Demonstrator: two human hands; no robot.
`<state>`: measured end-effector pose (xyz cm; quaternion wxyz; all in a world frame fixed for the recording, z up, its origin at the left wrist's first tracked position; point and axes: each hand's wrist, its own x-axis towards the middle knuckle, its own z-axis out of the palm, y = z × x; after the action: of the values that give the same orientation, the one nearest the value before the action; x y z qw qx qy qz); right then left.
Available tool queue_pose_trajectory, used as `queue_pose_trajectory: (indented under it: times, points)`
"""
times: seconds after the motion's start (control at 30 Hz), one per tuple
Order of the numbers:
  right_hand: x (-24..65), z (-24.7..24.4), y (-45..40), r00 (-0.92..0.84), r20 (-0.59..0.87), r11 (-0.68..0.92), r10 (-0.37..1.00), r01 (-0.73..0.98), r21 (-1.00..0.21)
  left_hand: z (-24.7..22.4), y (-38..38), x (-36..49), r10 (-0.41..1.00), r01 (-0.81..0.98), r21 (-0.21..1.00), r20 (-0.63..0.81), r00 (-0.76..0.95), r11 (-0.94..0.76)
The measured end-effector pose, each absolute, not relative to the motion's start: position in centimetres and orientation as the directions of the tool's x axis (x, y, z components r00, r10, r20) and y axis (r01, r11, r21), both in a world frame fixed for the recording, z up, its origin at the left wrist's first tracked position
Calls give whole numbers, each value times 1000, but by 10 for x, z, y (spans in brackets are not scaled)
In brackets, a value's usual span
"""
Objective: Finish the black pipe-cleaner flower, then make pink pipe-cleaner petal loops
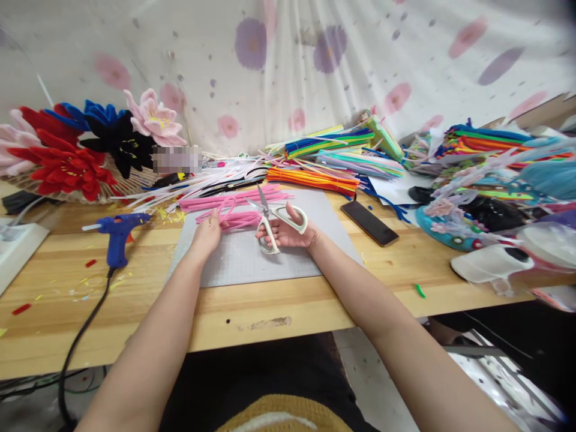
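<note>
My right hand (pixel 290 233) holds white-handled scissors (pixel 269 245), with thumb and fingers through the handles and the blades spread apart, pointing away to the upper left. Close by on the left, my left hand (pixel 208 233) pinches a looped pink pipe cleaner (pixel 228 208). A bundle of shorter pink pipe cleaners (pixel 240 221) lies between the hands. Behind it, longer pink stems (pixel 198 201) lie across the back of the grey cutting mat (pixel 252 264).
A blue glue gun (pixel 117 237) with its black cord is at left, near a white power strip (pixel 20 249). Fuzzy flowers (pixel 67 171) stand behind it. Orange stems (pixel 310 179) lie behind the mat. A phone (pixel 369 222) and white roll (pixel 490 262) are at right.
</note>
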<state>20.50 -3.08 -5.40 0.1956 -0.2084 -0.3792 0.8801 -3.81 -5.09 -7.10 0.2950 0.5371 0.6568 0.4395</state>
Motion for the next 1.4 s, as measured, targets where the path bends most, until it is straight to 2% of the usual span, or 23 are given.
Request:
queue_pose_trajectory:
  times: [0.13, 0.23, 0.33, 0.47, 0.53, 0.7, 0.9, 1.17, 1.4]
  points:
    - [199, -60, -28, -871, -199, -652, 450, -167, -740, -64, -53, -27, 956, 592, 801, 94, -277, 93]
    - [196, -61, -26, -877, -202, -663, 437, -162, -730, -61, -57, -10, 969, 624, 781, 125, -214, 37]
    - [196, -61, -26, -855, -185, -663, 484, -220, -715, -60, -60, 7, 981, 630, 775, 159, -113, -53]
    - [197, -59, -26, -820, -146, -649, 554, -316, -692, -60, -64, 18, 989, 660, 748, 139, -56, -68]
    - [197, -59, -26, -811, -140, -650, 569, -339, -680, -60, -64, 19, 988, 667, 743, 138, -63, -61]
    - [195, -56, -29, -800, -155, -654, 579, -343, -674, -62, -64, 15, 955, 585, 804, 246, -163, -108]
    - [195, -54, -31, -812, -143, -658, 566, -341, -672, -66, -63, 16, 960, 508, 851, 239, -149, -132]
    - [195, -55, -29, -780, -128, -626, 613, -380, -681, -67, -63, 18, 958, 640, 753, 273, -89, -155]
    - [195, -56, -28, -744, -87, -584, 663, -441, -681, -66, -60, 24, 952, 658, 735, 293, -92, -163]
